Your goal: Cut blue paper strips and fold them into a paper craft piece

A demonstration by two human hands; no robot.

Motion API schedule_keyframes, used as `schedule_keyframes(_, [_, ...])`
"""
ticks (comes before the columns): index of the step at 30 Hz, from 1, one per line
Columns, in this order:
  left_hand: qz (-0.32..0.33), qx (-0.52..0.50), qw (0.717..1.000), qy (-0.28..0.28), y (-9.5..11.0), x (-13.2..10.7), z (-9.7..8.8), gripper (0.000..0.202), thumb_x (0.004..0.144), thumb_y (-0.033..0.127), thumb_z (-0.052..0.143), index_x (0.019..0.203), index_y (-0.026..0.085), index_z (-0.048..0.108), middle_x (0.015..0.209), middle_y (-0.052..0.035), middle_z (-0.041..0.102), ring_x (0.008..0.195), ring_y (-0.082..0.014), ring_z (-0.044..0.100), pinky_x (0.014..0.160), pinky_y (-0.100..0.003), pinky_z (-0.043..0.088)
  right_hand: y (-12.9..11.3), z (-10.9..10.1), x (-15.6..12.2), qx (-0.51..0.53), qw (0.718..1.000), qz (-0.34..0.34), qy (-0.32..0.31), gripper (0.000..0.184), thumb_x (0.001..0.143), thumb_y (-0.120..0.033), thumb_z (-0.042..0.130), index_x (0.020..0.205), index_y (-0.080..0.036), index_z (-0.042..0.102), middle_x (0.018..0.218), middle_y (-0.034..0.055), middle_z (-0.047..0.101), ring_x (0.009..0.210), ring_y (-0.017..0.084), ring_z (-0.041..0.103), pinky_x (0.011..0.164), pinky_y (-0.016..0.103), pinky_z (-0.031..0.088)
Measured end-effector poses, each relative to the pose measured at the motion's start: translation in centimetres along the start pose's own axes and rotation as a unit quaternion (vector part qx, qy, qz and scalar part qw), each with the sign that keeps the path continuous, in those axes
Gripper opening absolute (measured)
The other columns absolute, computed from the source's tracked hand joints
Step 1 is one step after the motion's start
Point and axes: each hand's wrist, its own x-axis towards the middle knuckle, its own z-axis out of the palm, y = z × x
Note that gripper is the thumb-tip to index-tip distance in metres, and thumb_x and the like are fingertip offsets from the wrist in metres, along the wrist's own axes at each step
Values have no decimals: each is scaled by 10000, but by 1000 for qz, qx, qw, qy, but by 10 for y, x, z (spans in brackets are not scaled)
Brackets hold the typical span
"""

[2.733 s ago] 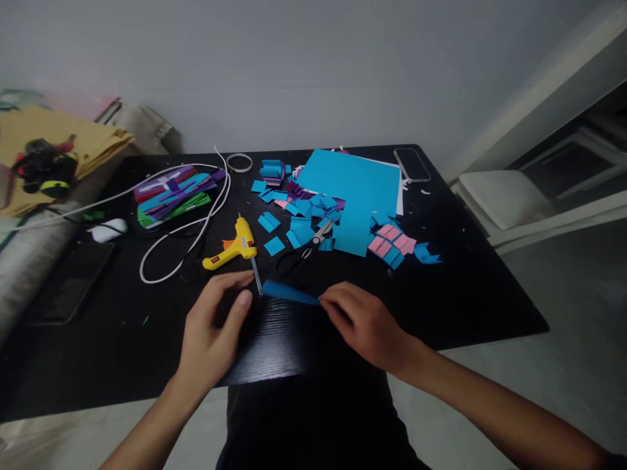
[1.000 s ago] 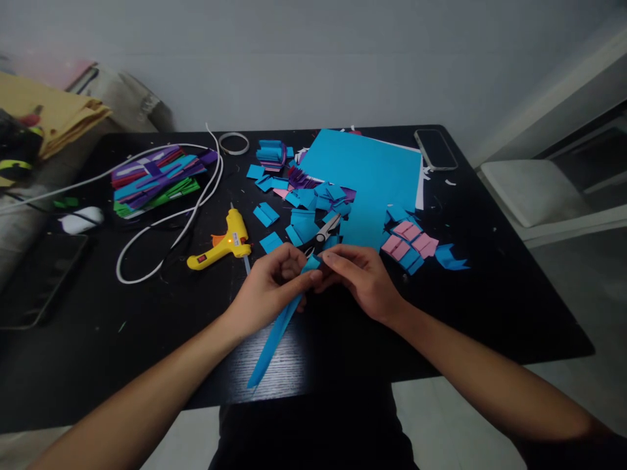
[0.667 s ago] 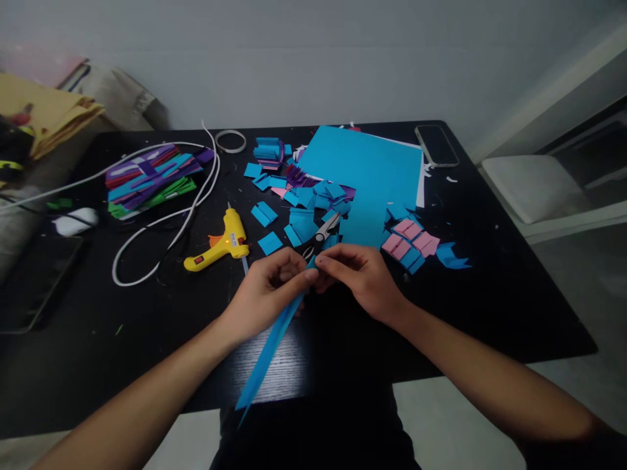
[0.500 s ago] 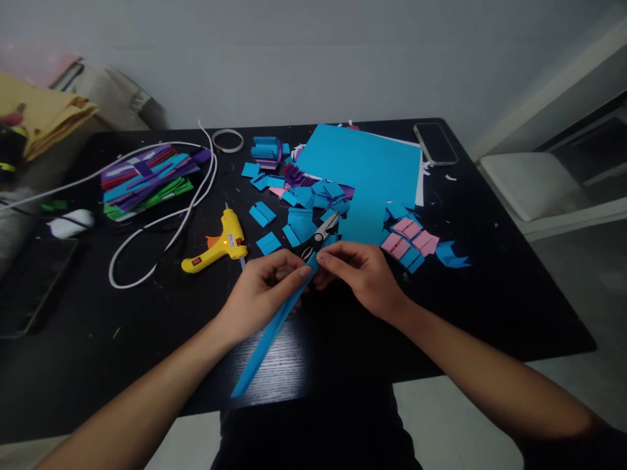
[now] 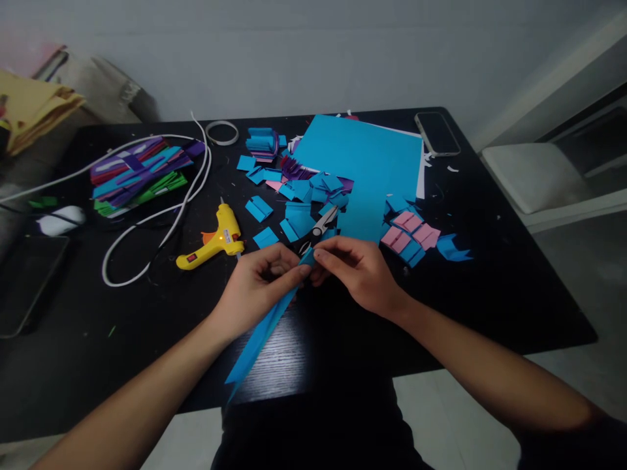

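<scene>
Between my two hands is a long folded blue paper strip (image 5: 262, 334), its tail slanting down toward the table's near edge. My left hand (image 5: 264, 277) pinches it near the upper end with thumb and fingers. Right at that end, the thumb and fingertips of my right hand (image 5: 360, 271) are closed on the same strip. Just beyond my fingertips lie scissors (image 5: 322, 224) with dark handles, partly hidden by the hands. Small folded blue paper pieces (image 5: 296, 215) are scattered around the blades. A group of pink and blue folded pieces (image 5: 410, 236) sits right of my right hand.
A yellow glue gun (image 5: 215, 238) lies left of my hands, with a looped white cable (image 5: 105, 261) and bundled coloured strips (image 5: 142, 173) beyond. A large blue sheet (image 5: 367, 153), a tape ring (image 5: 223, 132) and a phone (image 5: 437, 134) lie toward the back of the black table (image 5: 499, 294).
The strip's lower tail has spread apart into separate layers. Both hands keep nearly the same grip, and the whole view has shifted slightly.
</scene>
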Motion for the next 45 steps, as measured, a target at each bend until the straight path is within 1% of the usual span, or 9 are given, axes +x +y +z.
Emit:
schedule_keyframes(5, [7, 6, 1000, -4, 2, 1, -1, 207, 889, 273, 749, 750, 162, 644, 585, 41, 636, 503, -79, 588, 499, -182, 433, -1, 1, -1, -2, 1000, -4, -4, 261, 880, -420, 799, 901, -163, 756, 718, 0, 725, 634, 125, 709, 628, 250, 625])
schedule_keyframes(9, [-15, -12, 1000, -16, 4, -1, 0, 199, 940, 324, 696, 835, 156, 685, 674, -3, 718, 590, -110, 668, 557, -191, 501, -1, 2, -2, -17, 1000, -12, -12, 244, 890, -409, 789, 878, -168, 753, 715, -2, 715, 626, 119, 695, 618, 248, 610])
schedule_keyframes(14, [-19, -27, 999, 11, 3, -3, 3, 214, 951, 344, 692, 849, 155, 689, 689, -21, 746, 603, -142, 715, 580, -220, 568, -1, 4, -4, -25, 1000, -3, -5, 265, 867, -426, 804, 872, -167, 749, 719, 3, 710, 607, 125, 681, 591, 262, 604])
schedule_keyframes(23, [0, 15, 1000, 18, 3, -4, 2, 208, 959, 327, 675, 841, 157, 683, 665, -18, 735, 588, -141, 708, 575, -217, 551, -1, 2, -4, -62, 998, -12, -4, 261, 869, -423, 805, 843, -173, 732, 682, -10, 687, 605, 120, 662, 591, 248, 560])
schedule_keyframes(30, [15, 44, 999, 21, 2, -4, 0, 204, 961, 337, 664, 849, 167, 670, 637, -2, 692, 576, -134, 663, 556, -214, 489, -5, 4, -6, -91, 996, -4, -23, 293, 893, -454, 774, 833, -170, 735, 683, -1, 688, 611, 127, 656, 598, 260, 543])
schedule_keyframes(34, [4, 39, 999, 19, 1, -5, 0, 182, 981, 302, 629, 858, 172, 664, 628, 7, 685, 558, -117, 639, 542, -198, 468, -5, 3, -8, -84, 996, -20, -27, 237, 892, -401, 788, 855, -173, 738, 706, -2, 698, 644, 126, 673, 629, 251, 557])
schedule_keyframes(37, [-1, 28, 999, 27, 2, -7, 0, 193, 982, 317, 630, 859, 171, 657, 617, 11, 680, 542, -118, 630, 530, -199, 468, -3, 3, -8, -67, 997, -41, -17, 191, 871, -351, 815, 939, -183, 752, 822, 17, 744, 735, 139, 715, 708, 264, 594])
schedule_keyframes(40, [1, 25, 999, 30, 2, -8, 1, 198, 984, 323, 631, 861, 170, 657, 606, 13, 674, 537, -118, 628, 529, -200, 473, -2, 3, -9, -57, 997, -55, -10, 209, 830, -303, 853, 994, -200, 774, 922, 33, 784, 805, 160, 747, 789, 300, 625])
schedule_keyframes(45, [17, 20, 999, 27, 4, -7, 1, 178, 971, 302, 648, 858, 167, 670, 614, 13, 676, 536, -110, 625, 528, -198, 469, -1, 3, -8, -70, 995, -69, 6, 143, 817, -287, 870, 935, -228, 816, 882, 23, 805, 755, 166, 750, 785, 326, 649])
